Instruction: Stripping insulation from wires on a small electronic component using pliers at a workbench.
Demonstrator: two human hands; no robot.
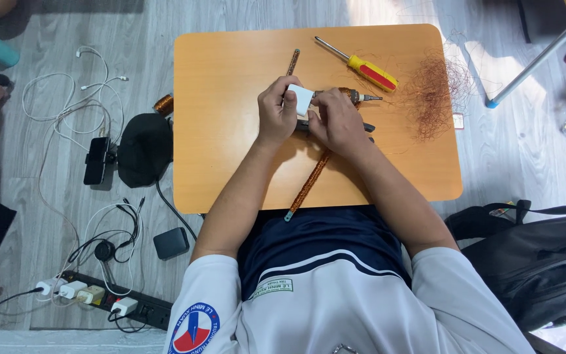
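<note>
- the left hand (278, 111) is clenched round a small white block (302, 98) near the middle of the frame, thumb and fingers pinching it from the left side.
- the right hand (337, 121) is closed on the same cluster of parts, pressing against the block and covering a dark tool (368, 127) that pokes out to the right; what exactly its fingers grip is hidden.
- a copper-wound rod (309, 181) runs from under the hands down toward the lower edge of the orange table (217, 131); a second thin rod (293, 61) lies above the hands.
- to do this well, i judge both wrists should rest on the table so the small block does not twist, and the pinch should stay firm but not crushing.
- the long rod hangs over the table edge toward the lap; it could lever the work sideways, so keeping it flat matters.
- the yellow-and-red screwdriver (361, 65) and the tangle of loose copper wire (432, 95), upper right, lie near; the wire could snag a sleeve or finger.
</note>
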